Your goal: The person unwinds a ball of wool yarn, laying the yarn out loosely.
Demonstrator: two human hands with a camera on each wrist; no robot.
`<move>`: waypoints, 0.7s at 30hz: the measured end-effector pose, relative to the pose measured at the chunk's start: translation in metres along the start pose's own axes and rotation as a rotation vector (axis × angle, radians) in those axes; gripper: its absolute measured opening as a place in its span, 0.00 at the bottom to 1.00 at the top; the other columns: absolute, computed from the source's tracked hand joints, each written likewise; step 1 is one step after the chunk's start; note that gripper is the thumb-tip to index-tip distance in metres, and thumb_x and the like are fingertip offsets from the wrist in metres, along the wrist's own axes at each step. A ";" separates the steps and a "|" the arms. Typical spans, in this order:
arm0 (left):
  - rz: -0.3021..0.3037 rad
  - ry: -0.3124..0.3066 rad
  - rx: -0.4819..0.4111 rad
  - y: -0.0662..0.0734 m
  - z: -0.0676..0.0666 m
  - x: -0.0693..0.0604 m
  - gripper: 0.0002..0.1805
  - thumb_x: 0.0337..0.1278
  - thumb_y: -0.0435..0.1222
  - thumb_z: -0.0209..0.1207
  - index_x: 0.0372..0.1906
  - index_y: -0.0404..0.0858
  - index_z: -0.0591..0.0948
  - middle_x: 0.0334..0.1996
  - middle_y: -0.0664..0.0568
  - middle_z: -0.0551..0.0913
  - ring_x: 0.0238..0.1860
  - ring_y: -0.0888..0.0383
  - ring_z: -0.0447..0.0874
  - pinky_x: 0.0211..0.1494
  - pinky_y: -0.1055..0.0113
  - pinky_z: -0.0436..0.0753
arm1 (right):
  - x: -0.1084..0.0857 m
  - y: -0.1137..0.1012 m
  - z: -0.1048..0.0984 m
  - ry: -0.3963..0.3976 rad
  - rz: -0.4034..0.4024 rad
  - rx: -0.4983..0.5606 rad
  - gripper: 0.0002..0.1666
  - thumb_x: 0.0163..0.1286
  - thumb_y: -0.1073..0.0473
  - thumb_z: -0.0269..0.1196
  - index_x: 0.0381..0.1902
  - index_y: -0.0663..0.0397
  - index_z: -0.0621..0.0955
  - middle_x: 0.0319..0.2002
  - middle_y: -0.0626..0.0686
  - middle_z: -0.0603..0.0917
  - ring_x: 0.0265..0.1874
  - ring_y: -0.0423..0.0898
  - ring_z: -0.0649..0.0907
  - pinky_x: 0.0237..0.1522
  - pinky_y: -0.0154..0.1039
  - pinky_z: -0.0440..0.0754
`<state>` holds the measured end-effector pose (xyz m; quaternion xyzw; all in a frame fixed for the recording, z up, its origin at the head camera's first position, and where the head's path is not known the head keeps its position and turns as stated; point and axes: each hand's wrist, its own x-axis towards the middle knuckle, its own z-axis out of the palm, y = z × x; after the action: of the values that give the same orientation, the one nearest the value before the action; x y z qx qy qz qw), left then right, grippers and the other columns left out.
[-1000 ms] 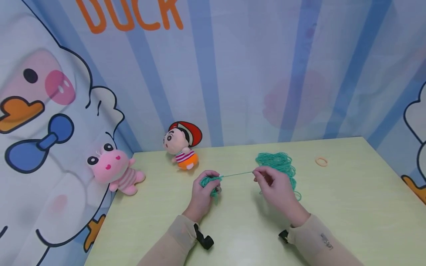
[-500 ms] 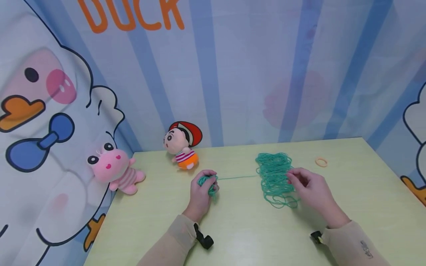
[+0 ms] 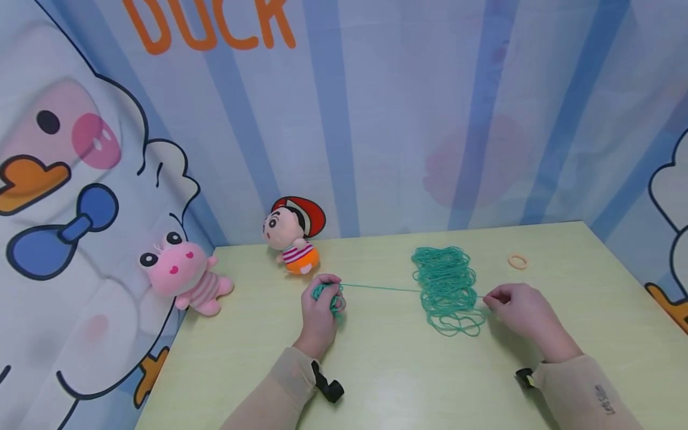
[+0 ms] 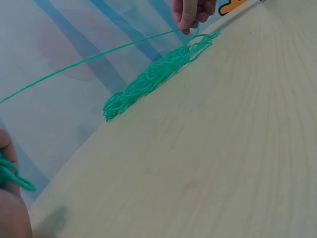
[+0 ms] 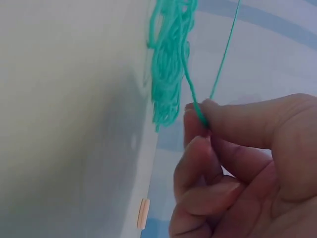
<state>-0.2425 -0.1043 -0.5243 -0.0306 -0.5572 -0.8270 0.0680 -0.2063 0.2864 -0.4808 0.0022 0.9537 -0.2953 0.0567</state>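
My left hand (image 3: 319, 310) grips a small bundle of green yarn (image 3: 335, 303), its fingers curled round it. A taut strand (image 4: 89, 59) runs from that bundle across to my right hand (image 3: 524, 310). There the thumb and fingertips pinch the strand, just right of a loose pile of green yarn (image 3: 445, 286) lying in zigzag loops on the table. In the right wrist view, one length of yarn (image 5: 192, 89) hangs from the pinch back to the pile (image 5: 168, 74). Only part of the left hand (image 4: 10, 213) shows in the left wrist view.
An orange ring (image 3: 518, 261) lies right of the pile on the pale table (image 3: 387, 370). A doll with a red cap (image 3: 295, 236) sits at the back edge. Toward the left edge lies a pink plush toy (image 3: 185, 272). A printed curtain (image 3: 376, 119) hangs behind.
My right hand has moved right, from in front of the pile to beyond its right side, drawing the strand out longer. The left hand has shifted slightly left, still holding its yarn bundle.
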 end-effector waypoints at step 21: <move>-0.079 -0.162 0.016 -0.005 -0.002 0.000 0.08 0.73 0.28 0.56 0.50 0.29 0.79 0.35 0.50 0.81 0.27 0.60 0.76 0.34 0.72 0.81 | -0.004 -0.079 0.043 0.127 -0.280 0.124 0.18 0.82 0.55 0.63 0.62 0.58 0.86 0.52 0.56 0.90 0.32 0.41 0.80 0.34 0.37 0.79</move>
<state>-0.2434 -0.1049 -0.5293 -0.0748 -0.5683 -0.8193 -0.0095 -0.2011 0.1970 -0.4712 -0.1088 0.9264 -0.3577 -0.0456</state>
